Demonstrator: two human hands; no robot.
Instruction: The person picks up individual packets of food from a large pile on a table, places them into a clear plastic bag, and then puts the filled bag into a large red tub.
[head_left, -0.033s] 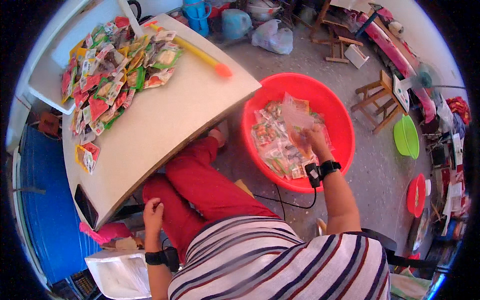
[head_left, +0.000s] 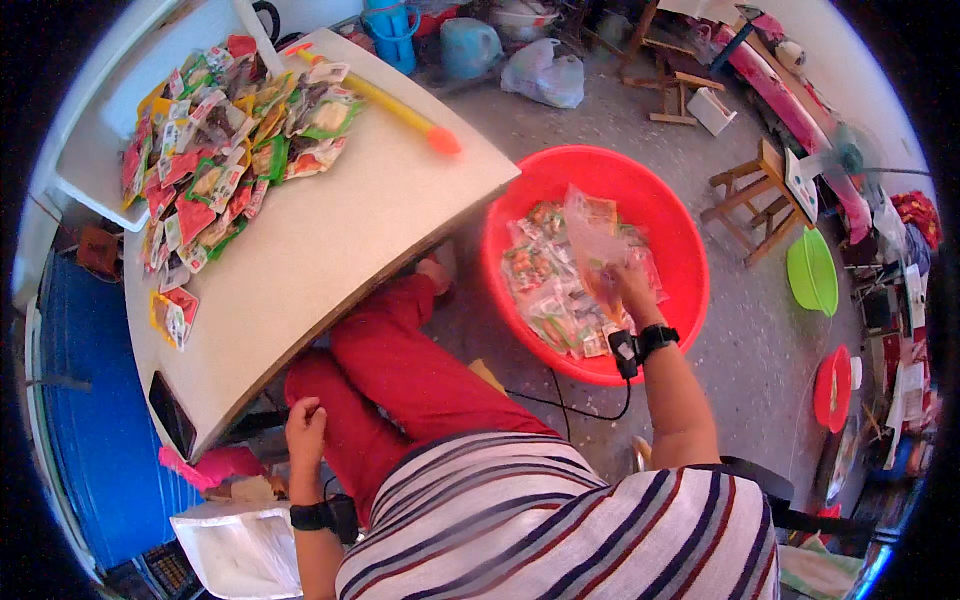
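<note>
One clear bag (head_left: 588,232) is in the right hand (head_left: 627,285), over the red tub (head_left: 685,215); from the fingers it runs up the view and slightly left, its long axis pointing toward the tub's far rim. The right hand looks closed on the bag's lower end, though blur hides exactly how the fingertips meet. Beneath and to the left of that hand lie the tub's packets (head_left: 530,262), flat and overlapping, so the right is much the nearer hand to both bag and tub. The left hand (head_left: 305,428) is well apart, over by the knee and the table (head_left: 350,230) edge, its fingers loosely curled with nothing visible in them; whether their tips touch, I cannot tell. Counted: two hands, two black wristbands (head_left: 660,335), one bag held, one big tub. The packets inside it overlap too much to count. On the table are one heap (head_left: 205,160) of coloured packs, also past counting, with one pack (head_left: 174,317), or perhaps two overlapping, just below it; one phone (head_left: 172,410) near the corner; and one yellow stick (head_left: 395,100) beside the heap. To the right stand one green basin (head_left: 812,272) and one small red basin (head_left: 832,390).
</note>
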